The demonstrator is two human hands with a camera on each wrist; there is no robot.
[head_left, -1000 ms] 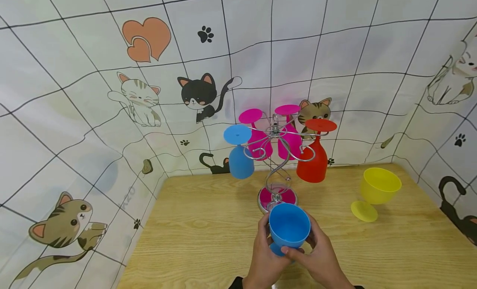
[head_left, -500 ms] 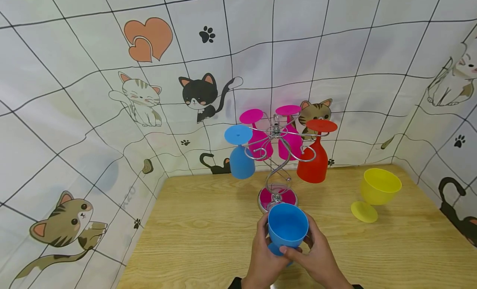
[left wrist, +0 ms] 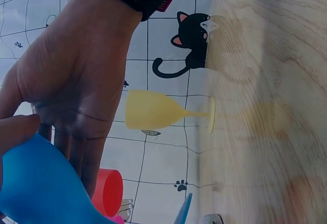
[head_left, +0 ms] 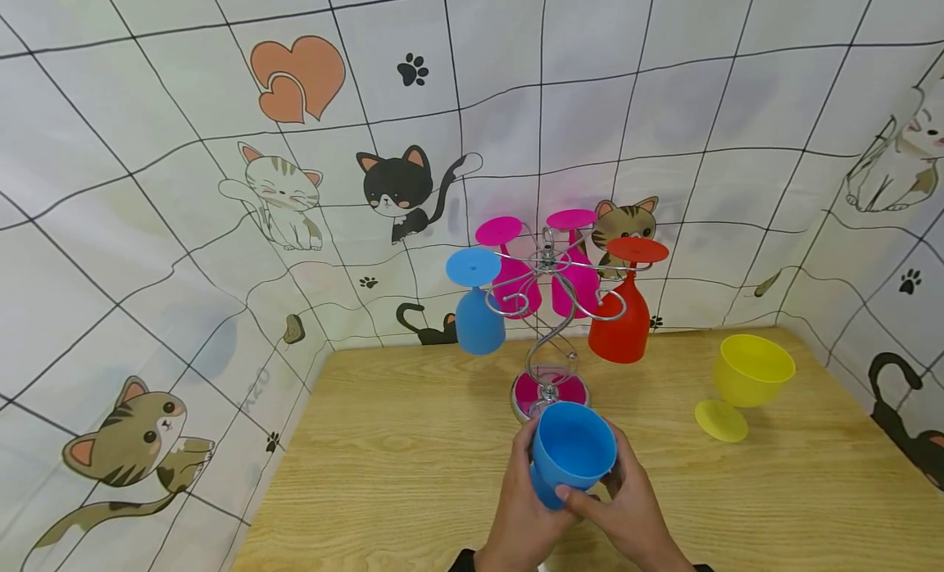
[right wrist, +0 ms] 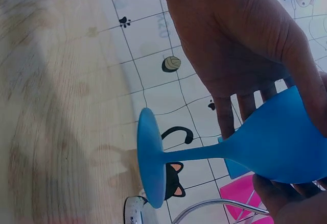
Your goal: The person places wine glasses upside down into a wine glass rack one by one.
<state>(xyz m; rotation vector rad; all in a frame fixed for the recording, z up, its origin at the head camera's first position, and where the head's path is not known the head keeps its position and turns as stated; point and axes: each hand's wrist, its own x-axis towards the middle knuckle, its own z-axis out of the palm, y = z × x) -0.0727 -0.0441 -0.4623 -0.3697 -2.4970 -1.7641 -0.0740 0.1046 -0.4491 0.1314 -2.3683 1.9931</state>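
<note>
A blue plastic goblet [head_left: 574, 441] is held in front of me by both hands, its open mouth tipped up toward the head camera. My left hand [head_left: 516, 502] grips the bowl from the left side. From the right, my right hand [head_left: 636, 506] holds the same bowl, with a thumb across its near side. The right wrist view shows the goblet's stem and round foot [right wrist: 151, 157] sticking out free of the fingers. Just behind the goblet stands a silver wire rack with a magenta base [head_left: 525, 394], partly covered by the goblet.
Upside down on the rack hang a blue goblet [head_left: 479, 322], two pink goblets [head_left: 515, 287] and a red goblet [head_left: 618, 330]. A yellow goblet [head_left: 752, 371] stands upright at right on the wooden table [head_left: 383, 449]. Cat-print cloth [head_left: 501, 56] surrounds the table.
The blue goblet has turned slightly in the hands, with its foot showing more at lower left. Both hands keep their hold in nearly the same place.
</note>
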